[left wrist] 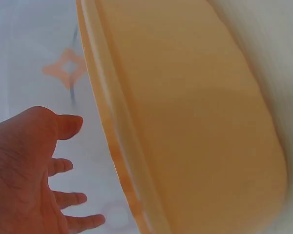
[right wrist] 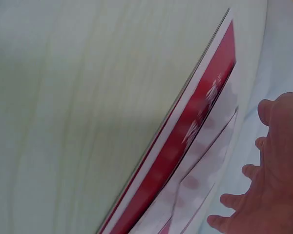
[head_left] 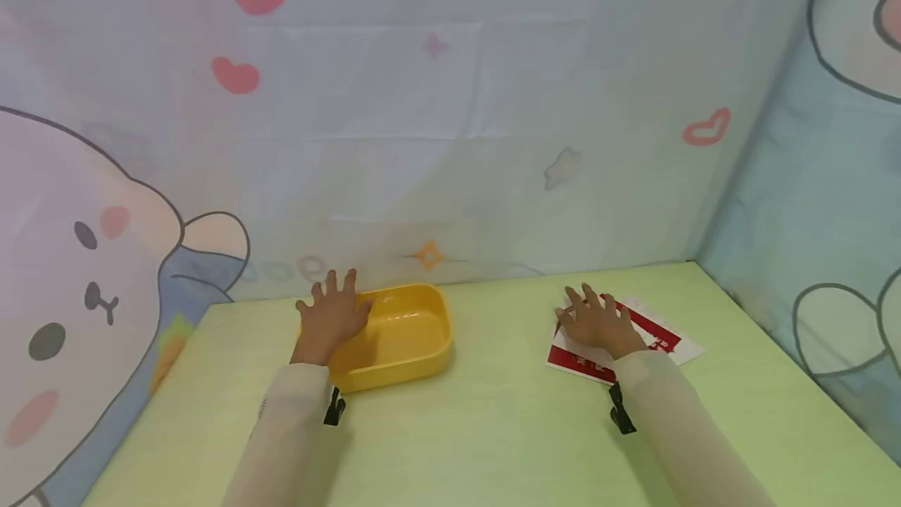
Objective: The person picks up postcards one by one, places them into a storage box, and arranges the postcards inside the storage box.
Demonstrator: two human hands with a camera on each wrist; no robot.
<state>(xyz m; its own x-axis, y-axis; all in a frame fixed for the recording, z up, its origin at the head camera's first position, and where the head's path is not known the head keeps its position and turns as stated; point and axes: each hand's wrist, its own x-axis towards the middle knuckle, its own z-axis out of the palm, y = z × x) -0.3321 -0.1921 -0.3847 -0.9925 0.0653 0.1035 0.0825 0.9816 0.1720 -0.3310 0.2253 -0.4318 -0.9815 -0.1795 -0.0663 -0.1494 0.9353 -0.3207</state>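
A yellow container (head_left: 394, 373) sits at 7 o'clock from the head view's centre, its glossy inner floor showing; the left hand (head_left: 331, 321), fingers spread apart, hides its 9 o'clock end, so what lies there cannot be told. At 4 o'clock, red-and-white sheets (head_left: 580, 364) overlap, partly covered by the right hand (head_left: 598, 325), fingers also apart; their print is too small to read. Both sleeves (head_left: 281, 436) run off the bottom edge of the head view.

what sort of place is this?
Likely a makeshift recording booth or tabletop workspace: a cartoon-printed backdrop stands behind a light-green table bearing a yellow tray and red-and-white papers.
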